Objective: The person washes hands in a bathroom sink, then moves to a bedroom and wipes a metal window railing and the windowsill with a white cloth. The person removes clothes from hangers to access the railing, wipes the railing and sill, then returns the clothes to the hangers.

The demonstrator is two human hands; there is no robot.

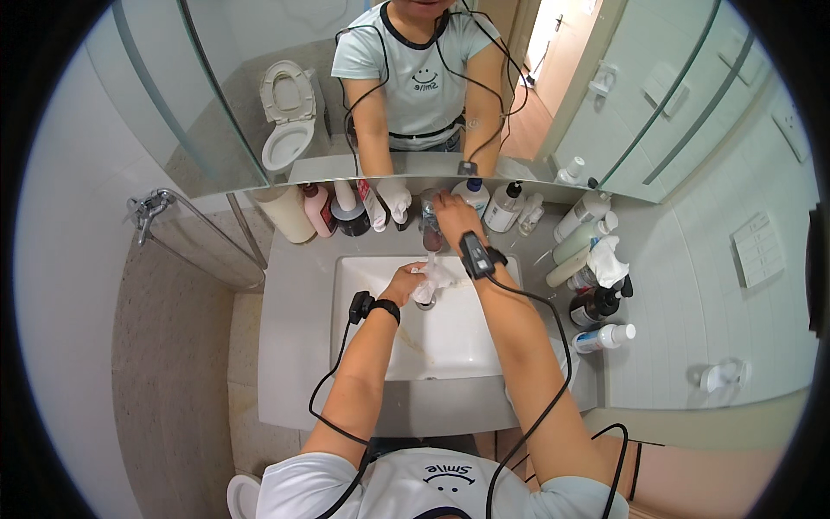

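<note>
my left hand (pixel 405 283) grips a white cloth (pixel 424 290) below the tap (pixel 431 238), wetting seemingly unfinished; my right hand (pixel 456 216) is at the tap, grip unclear.

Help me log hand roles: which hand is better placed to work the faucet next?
The right hand, probably: it is already up at the faucet, while the left hand is lower, over the sink, holding a crumpled white item.
</note>
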